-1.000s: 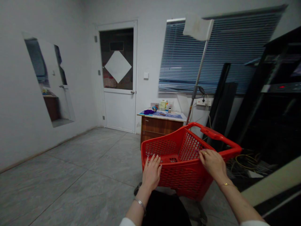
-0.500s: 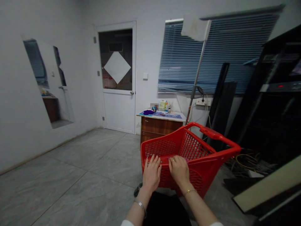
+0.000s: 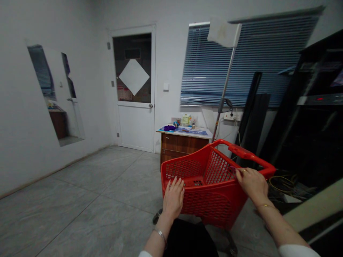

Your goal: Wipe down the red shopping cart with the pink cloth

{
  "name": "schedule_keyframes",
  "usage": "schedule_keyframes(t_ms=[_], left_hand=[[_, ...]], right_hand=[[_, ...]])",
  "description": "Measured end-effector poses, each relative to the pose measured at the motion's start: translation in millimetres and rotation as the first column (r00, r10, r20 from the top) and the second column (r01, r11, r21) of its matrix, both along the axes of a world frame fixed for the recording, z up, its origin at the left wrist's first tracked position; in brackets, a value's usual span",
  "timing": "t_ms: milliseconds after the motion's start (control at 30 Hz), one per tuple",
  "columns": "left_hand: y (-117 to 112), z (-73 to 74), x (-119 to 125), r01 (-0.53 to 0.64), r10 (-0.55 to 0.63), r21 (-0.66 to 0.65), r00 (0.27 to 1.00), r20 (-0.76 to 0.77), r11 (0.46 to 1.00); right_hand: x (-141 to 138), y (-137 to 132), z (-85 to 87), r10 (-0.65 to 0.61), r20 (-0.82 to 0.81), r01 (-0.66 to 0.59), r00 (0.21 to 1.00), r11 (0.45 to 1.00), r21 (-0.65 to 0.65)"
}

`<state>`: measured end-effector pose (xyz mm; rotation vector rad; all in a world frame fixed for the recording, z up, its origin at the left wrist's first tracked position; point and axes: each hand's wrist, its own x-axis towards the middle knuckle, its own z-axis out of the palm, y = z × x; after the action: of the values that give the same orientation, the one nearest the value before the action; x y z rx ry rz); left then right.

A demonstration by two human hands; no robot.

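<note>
A red plastic shopping cart (image 3: 211, 192) with a mesh basket and a red handle stands on the tiled floor right in front of me. My left hand (image 3: 173, 198) lies flat on the near rim of the basket, fingers spread. My right hand (image 3: 251, 182) rests on the right rim of the basket near the handle, fingers curled over the edge. A bracelet is on each wrist. The basket looks empty where I can see into it.
A wooden cabinet (image 3: 184, 142) with small items on top stands behind the cart. A white door (image 3: 135, 89) is at the back, blue blinds (image 3: 227, 64) to its right. A metal pole (image 3: 226, 84), dark panels (image 3: 254, 114) and cables (image 3: 281, 182) crowd the right side.
My right hand moved from the near rim beside my left hand out to the right rim near the handle. The left hand stayed put.
</note>
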<state>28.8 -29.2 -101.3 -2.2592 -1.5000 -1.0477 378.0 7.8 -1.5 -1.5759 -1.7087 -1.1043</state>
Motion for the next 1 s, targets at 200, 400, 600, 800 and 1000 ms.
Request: schedule_keyframes(t_ms=[200, 400, 600, 800, 1000], left_hand=[[-0.2, -0.2, 2.9, -0.023, 0.023, 0.013, 0.999, 0.023, 1.0], [-1.5, 1.0, 3.9, -0.038, 0.038, 0.012, 0.999, 0.031, 0.999], [-2.4, 3.8, -0.4, -0.027, 0.027, -0.015, 1.0, -0.001, 1.0], [-1.4, 3.6, -0.2, -0.015, 0.015, -0.008, 1.0, -0.006, 1.0], [-2.0, 2.7, 4.7, -0.029, 0.03, -0.012, 0.999, 0.042, 1.0]], right_hand=[[-46.5, -12.3, -17.8, 0.054, 0.02, -0.055, 0.998, 0.998, 0.005], [-173.1, -34.8, -60.0, 0.162, -0.077, -0.166, 0.984, 0.985, -0.054], [-185.3, -32.4, -60.2, 0.307, -0.076, -0.313, 0.949, 0.944, -0.104], [-77.6, -11.7, -21.5, 0.118, 0.046, -0.112, 0.992, 0.987, -0.113], [-17.5, 3.8, 5.2, -0.071, 0.108, 0.082, 0.992, 0.991, -0.107]])
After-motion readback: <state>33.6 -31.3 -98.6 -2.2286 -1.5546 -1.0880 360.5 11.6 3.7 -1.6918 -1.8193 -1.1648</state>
